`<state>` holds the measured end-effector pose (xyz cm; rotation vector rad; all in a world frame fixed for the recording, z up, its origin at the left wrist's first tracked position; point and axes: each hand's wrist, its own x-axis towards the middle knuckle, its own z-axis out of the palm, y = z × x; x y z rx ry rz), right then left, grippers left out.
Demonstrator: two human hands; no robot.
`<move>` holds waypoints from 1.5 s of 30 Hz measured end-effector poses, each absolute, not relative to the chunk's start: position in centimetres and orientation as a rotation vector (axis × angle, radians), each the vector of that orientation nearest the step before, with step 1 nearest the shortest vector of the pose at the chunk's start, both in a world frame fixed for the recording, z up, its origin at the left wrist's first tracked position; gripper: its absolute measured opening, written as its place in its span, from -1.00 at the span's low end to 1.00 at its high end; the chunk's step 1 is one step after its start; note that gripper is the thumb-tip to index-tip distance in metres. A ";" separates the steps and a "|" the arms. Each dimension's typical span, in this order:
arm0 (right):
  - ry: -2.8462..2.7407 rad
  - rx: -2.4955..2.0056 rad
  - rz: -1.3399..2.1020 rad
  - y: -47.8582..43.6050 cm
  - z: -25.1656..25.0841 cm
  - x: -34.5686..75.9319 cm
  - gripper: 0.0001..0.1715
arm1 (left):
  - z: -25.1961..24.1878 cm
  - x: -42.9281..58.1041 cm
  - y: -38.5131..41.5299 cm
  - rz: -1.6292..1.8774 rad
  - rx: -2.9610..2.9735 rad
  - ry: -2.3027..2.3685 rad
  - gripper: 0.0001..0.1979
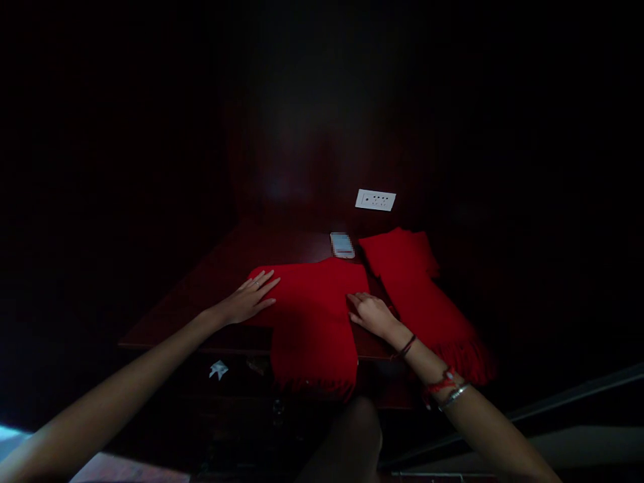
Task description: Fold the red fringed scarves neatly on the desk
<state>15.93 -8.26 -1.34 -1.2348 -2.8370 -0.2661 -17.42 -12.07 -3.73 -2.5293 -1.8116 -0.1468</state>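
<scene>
A red fringed cloth (314, 302), like a scarf, lies folded on a dark reddish table (221, 258), its fringed end hanging over the front edge. My left hand (251, 296) rests flat on the cloth's left part with fingers spread. At the cloth's right side is my right hand (371, 312), its fingers bent and pressed together at the cloth's edge. A second red fringed cloth (422, 295) lies to the right of my right hand, its fringe toward the front right.
A lit phone (343, 245) lies on the table behind the first cloth. On the back wall is a white socket panel (376, 200). A crumpled white scrap (218, 369) shows below the table's front edge. A knee (363, 422) is near the bottom centre.
</scene>
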 end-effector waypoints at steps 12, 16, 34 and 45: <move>-3.047 -1.031 -0.619 -8.0 -1.3 15.9 -0.67 | -5.5 -17.4 -11.5 -0.120 -2.533 -1.837 -0.44; -2.933 -1.111 -0.577 -7.9 -2.6 17.4 -0.63 | -5.6 -17.9 -11.7 -0.105 -2.553 -1.815 -0.46; -2.693 -1.657 0.336 -6.7 -3.0 10.1 -0.29 | -5.7 -15.4 -11.8 -0.108 -2.087 -2.265 -0.46; -2.591 -1.466 0.327 -6.3 -1.3 5.8 -0.20 | -1.0 -14.5 -12.4 -0.010 -1.956 -2.524 -0.61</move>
